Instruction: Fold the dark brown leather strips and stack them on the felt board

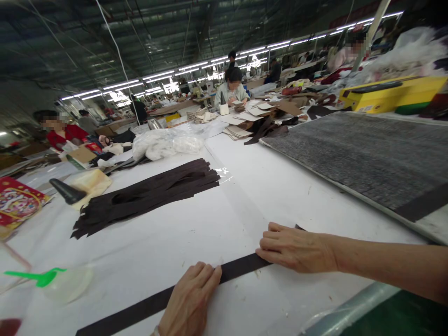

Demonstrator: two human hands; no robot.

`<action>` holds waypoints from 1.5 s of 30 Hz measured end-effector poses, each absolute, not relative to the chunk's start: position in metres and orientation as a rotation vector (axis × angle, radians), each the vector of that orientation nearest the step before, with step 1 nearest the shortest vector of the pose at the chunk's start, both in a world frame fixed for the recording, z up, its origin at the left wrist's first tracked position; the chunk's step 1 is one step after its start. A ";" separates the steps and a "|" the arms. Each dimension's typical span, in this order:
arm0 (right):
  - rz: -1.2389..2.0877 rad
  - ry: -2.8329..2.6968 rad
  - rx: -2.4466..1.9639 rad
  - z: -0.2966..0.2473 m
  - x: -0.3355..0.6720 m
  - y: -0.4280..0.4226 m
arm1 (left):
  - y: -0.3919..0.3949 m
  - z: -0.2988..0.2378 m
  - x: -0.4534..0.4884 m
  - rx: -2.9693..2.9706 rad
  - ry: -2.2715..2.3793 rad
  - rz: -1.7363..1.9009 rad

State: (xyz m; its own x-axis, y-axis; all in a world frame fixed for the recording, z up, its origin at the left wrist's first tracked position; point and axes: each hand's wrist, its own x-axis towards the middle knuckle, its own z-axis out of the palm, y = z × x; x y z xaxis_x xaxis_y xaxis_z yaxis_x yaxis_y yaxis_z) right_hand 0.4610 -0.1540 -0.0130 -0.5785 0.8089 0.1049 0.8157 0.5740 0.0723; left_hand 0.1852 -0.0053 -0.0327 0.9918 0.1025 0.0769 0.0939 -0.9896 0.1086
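Note:
A long, flat dark brown strip (140, 308), apparently fabric or leather, lies slantwise across the white table at the front. My left hand (191, 298) grips its upper edge near the middle, fingers curled together. Further right, my right hand (292, 247) pinches the strip with bent fingers, its fingertips hidden beneath the hand. The strip's far end pokes out just behind that hand. Beyond both hands rests a loose pile of similar dark strips (154, 193).
On the right lies a grey textured board (367, 154) with one dark strip (425, 203) on it. A pale block with a black handle (68, 191), a red packet (19, 203) and a green-handled spoon (45, 277) stand left. Plastic bags (168, 144) and cards (241, 123) lie behind; people work further back.

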 end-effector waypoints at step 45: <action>-0.286 -2.553 -1.721 -0.013 0.522 -0.236 | -0.044 -0.035 0.265 3.321 -0.176 0.208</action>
